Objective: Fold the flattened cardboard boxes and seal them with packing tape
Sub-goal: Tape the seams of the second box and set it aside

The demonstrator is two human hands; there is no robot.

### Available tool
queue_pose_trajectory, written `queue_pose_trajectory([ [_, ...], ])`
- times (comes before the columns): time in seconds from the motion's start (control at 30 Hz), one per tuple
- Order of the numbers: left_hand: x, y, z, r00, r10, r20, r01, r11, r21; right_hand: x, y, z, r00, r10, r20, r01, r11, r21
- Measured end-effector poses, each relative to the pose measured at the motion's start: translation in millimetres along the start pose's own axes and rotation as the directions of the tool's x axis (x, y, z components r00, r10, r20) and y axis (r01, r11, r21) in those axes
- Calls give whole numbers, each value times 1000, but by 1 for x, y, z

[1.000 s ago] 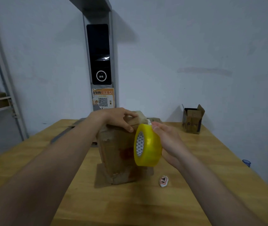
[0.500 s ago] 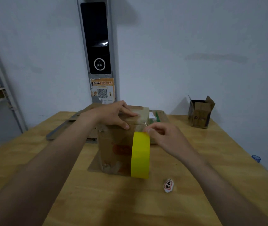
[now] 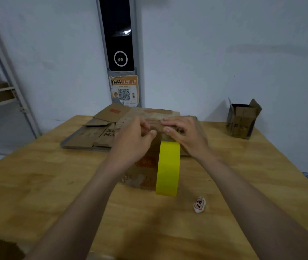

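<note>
Touching brown cardboard box (image 3: 141, 171), yellow tape roll (image 3: 168, 166)

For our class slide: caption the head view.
Left hand and right hand at the top of a cardboard box; a yellow tape roll at its front.

Brown folded cardboard box (image 3: 145, 166) stands upright at centre, top flaps closed. Yellow packing tape roll (image 3: 168, 167) sits on edge against its front. Flattened brown cardboard boxes (image 3: 93, 134) lie stacked behind-left.

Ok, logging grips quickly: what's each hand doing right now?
Left hand: fingers curled at the box, grip cannot be told.
Right hand: open, pressing the box top.
</note>
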State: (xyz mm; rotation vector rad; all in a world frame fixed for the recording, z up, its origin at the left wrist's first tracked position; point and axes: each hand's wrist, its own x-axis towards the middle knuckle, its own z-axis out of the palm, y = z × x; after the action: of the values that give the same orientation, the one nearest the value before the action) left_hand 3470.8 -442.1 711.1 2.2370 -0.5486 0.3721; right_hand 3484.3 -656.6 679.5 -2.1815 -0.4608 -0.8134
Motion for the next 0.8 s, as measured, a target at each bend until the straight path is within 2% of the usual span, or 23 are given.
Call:
queue_pose_trajectory([
  [0.03, -11, 3, 6, 993, -110, 50, 116, 983, -139, 0, 1, 1, 1000, 2, 6, -2, 1000, -6],
  [0.1, -29, 14, 16, 949, -245, 197, 297, 903, -309, 0, 1, 5, 1000, -2, 1, 2, 1000, -7],
  [0.2, -46, 34, 34, 878, -241, 414, 460, 664, -590, -1, 1, 7, 999, -23, -34, 23, 1000, 5],
  [0.23, -49, 38, 39, 873, -218, 436, 471, 607, -640, -1, 2, 7, 999, -29, -40, 29, 1000, 1],
  [0.27, -50, 40, 40, 876, -207, 436, 466, 600, -651, 0, 3, 7, 999, -33, -41, 33, 999, -6],
  [0.37, -42, 38, 33, 866, -211, 452, 461, 685, -564, 0, 9, 5, 998, -42, -43, 41, 999, -24],
  [0.47, -27, 34, 16, 844, -202, 497, 381, 878, -290, -1, 12, 9, 998, -52, -45, 50, 998, -24],
  [0.5, -22, 33, 8, 821, -193, 537, 365, 901, -236, -1, 12, 12, 997, -56, -49, 55, 998, -22],
  [0.57, -11, 34, -4, 757, -198, 622, 403, 892, -207, 0, 14, 14, 996, -62, -64, 61, 998, -21],
  [0.67, 1, 30, -13, 673, -280, 684, 427, 903, -51, -1, 16, 17, 995, -59, -78, 56, 998, -39],
  [0.8, 8, 26, -10, 625, -364, 690, 452, 890, 59, -5, 11, 21, 996, -43, -82, 35, 995, -90],
])
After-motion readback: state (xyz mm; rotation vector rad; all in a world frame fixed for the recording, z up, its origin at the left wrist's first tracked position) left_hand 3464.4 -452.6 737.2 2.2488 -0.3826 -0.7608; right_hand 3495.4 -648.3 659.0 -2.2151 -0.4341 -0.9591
